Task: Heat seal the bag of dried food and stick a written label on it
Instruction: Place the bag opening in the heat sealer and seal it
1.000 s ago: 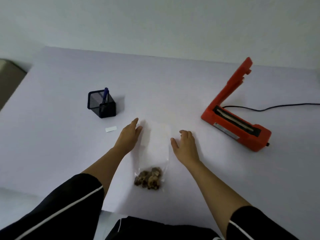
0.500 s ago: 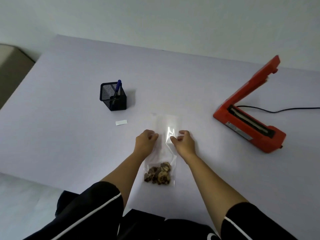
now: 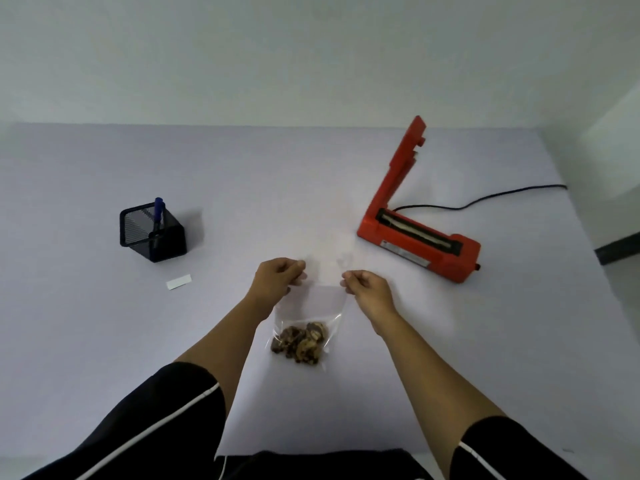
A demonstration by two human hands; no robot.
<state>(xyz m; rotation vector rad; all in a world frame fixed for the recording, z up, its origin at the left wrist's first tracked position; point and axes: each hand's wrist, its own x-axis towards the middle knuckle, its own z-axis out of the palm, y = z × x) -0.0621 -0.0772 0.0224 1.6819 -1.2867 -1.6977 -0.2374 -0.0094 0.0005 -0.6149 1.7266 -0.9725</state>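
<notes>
A clear plastic bag (image 3: 320, 299) with brown dried food (image 3: 300, 342) at its bottom is in front of me at the table's middle. My left hand (image 3: 277, 282) pinches the bag's left side and my right hand (image 3: 367, 289) pinches its right side, both about halfway up. The bag's open top reaches toward the orange heat sealer (image 3: 419, 244), whose arm stands raised at the right. A small white label (image 3: 178, 282) lies flat at the left. A blue pen (image 3: 157, 216) stands in a black mesh holder (image 3: 152, 232).
The sealer's black cable (image 3: 485, 200) runs off to the right across the pale table (image 3: 104, 341). The table's near edge is just in front of my body, and its right edge drops to the floor beside the sealer.
My hands went from lying flat beside the bag to pinching its two sides. The bag's upper part has been lifted, and my view has turned toward the right.
</notes>
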